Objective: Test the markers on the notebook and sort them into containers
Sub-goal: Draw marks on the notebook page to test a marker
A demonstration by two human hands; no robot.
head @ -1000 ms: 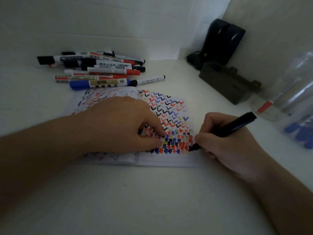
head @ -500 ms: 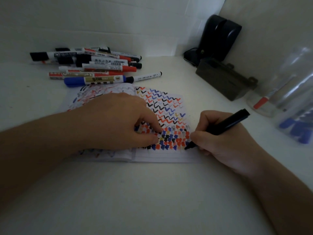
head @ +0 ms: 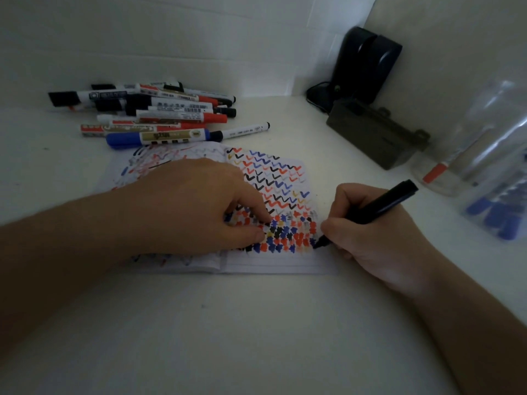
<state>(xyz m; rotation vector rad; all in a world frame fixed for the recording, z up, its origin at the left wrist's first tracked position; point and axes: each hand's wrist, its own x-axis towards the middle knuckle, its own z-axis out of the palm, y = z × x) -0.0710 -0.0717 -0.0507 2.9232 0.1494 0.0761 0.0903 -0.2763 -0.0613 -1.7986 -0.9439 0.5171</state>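
Fingers [head: 338, 228] of the right hand [head: 373, 232] were curled tight round a black marker [head: 370, 212], pinching it low on the barrel; its tip touched the right-hand page of the notebook [head: 285, 263] at the end of the lowest row of coloured blots, while its back end slanted up and to the right. The left hand [head: 194, 206] lay across the notebook's middle, palm down, holding it flat — its fingers bent, the tips resting on the blots just left of the marker tip, gripping nothing that showed.

The notebook lay open on the white table [head: 228, 337], its right page covered with red, blue and black zigzag marks above and dense blots below, with bare ruled lines under them. Behind it, well apart from both hands, a heap of markers [head: 159, 115] lay on the table, capped in black, red and blue. At the far right stood clear containers [head: 484, 155] — one held a red-capped marker [head: 435, 172], another several blue-capped ones [head: 496, 213]. A dark box [head: 373, 135] and a black device [head: 365, 64] sat in the back corner.
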